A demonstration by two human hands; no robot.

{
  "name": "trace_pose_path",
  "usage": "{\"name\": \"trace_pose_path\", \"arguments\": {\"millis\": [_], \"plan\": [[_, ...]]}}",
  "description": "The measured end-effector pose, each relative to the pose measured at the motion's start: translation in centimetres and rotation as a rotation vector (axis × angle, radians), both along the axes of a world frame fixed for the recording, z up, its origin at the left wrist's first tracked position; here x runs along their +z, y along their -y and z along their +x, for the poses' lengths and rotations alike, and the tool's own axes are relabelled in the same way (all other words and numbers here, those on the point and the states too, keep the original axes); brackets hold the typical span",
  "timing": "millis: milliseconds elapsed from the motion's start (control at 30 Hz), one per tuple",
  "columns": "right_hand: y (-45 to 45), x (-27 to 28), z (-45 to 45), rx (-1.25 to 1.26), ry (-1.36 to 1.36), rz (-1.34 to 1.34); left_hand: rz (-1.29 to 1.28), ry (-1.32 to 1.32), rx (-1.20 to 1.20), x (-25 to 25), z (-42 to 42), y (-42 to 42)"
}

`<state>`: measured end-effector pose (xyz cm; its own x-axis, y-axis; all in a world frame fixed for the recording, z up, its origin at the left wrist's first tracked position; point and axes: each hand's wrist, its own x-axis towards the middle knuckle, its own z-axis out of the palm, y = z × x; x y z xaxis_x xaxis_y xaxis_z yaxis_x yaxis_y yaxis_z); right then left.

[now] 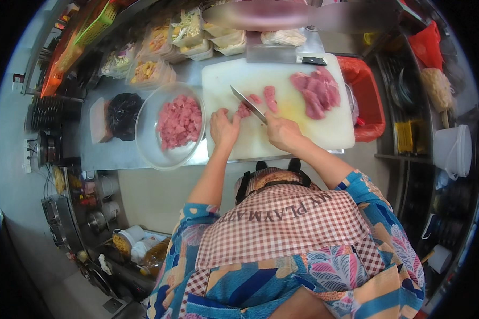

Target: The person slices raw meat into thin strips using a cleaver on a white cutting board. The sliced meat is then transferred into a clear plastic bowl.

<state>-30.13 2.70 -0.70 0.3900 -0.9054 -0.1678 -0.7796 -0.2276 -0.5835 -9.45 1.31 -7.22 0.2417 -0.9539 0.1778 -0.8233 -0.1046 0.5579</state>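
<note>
My right hand (pixel 284 133) grips a knife (pixel 249 104), its blade slanting up and left across a white cutting board (pixel 239 139). Small cut pieces of raw meat (pixel 243 111) lie beside the blade. My left hand (pixel 225 127) is at the board's left side, thumb and fingers apart, with the thumb close to those pieces; whether it touches them is unclear. A meat strip (pixel 270 99) sits right of the knife. Larger raw meat slabs (pixel 317 92) rest on the board's right part. Left of the board, a clear plastic bowl (pixel 145 149) holds meat cubes (pixel 179 121).
A cleaver (pixel 271 54) lies along the board's far edge. Behind are stacked food containers (pixel 191 40). A black plastic bag (pixel 124 116) sits left of the bowl. A red-lined bin (pixel 369 99) stands at the right, before a shelf rack (pixel 403 157).
</note>
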Motion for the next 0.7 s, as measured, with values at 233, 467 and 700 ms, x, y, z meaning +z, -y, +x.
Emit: {"name": "trace_pose_path", "arguments": {"millis": [233, 467, 700], "plan": [[0.3, 1.0, -1.3, 0.015, 0.001, -0.015, 0.046, -0.017, -0.077, 1.1, -2.9, 2.4], [0.7, 0.5, -0.7, 0.021, -0.017, 0.032, 0.025, -0.234, -0.183, 1.1, -3.1, 1.8], [3.8, -3.0, 2.0, 0.068, 0.024, -0.281, 0.129, -0.211, -0.048, 1.6, 0.4, 4.0]]}}
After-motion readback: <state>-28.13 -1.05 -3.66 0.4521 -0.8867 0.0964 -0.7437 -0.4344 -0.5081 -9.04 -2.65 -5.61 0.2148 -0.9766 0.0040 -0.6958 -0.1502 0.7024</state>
